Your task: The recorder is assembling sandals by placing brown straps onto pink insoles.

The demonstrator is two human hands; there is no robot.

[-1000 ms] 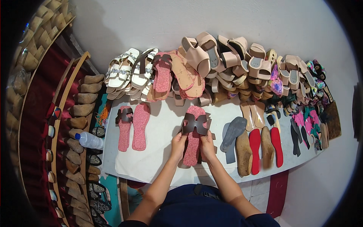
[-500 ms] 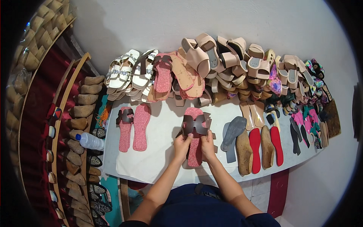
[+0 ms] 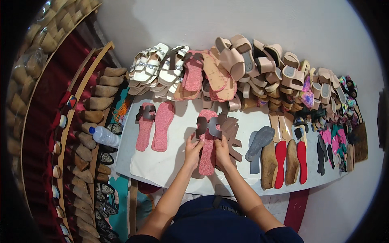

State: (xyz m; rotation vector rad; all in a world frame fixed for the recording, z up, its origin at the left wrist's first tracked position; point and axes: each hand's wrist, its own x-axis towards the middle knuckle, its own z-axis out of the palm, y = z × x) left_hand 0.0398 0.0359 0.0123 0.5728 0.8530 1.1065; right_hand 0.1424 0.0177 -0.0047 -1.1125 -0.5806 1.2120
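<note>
In front of me is a pink patterned sandal sole [image 3: 207, 164], held upright between my hands. A dark brown cut-out strap [image 3: 209, 126] lies across its upper part, with its ends spread past the sole's edges. My left hand [image 3: 193, 150] is closed on the sole's left side, just below the strap. My right hand [image 3: 222, 151] closes on the right side, its thumb by the strap's lower right corner. The fingers underneath are hidden. Several loose dark brown strap pieces [image 3: 232, 135] lie in a pile beside my right hand.
To the left lie a strapped pink sandal [image 3: 144, 131] and plain pink soles [image 3: 163, 125]. Finished sandals [image 3: 231, 60] are heaped along the wall. Wooden lasts [image 3: 268, 165], red insoles [image 3: 280, 164] and grey soles [image 3: 261, 142] sit right. A water bottle [image 3: 106, 137] stands by the shelf of lasts.
The view has shifted, so the table's things sit farther right. My thumbs have slid off the strap's middle toward the sole's sides, and the strap now sits tilted. More of the brown strap pile shows.
</note>
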